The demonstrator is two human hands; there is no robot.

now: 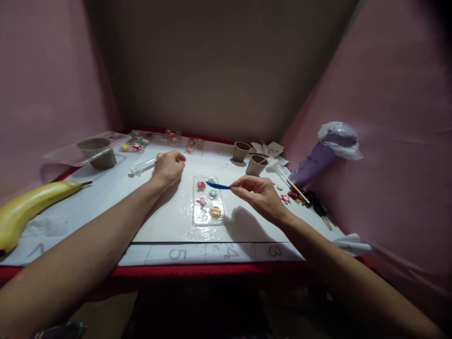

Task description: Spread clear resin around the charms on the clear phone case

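My right hand pinches a slim blue plastic knife-shaped tool. Its blade points left, over the upper part of a clear rectangular phone case lying flat on the white board. Small charms stick up from the case: a pink-red one, a blue one, a pale pink bow-like one and a golden one. From this angle I cannot tell whether the blade touches a charm. My left hand rests on the board with curled fingers, beside a clear syringe that it partly covers.
Two paper cups stand at the back right, one with a stick in it. A purple bottle leans by the right wall, near loose charms. At left are a yellow banana and a clear lid over a dark cup. More decorated cases lie behind.
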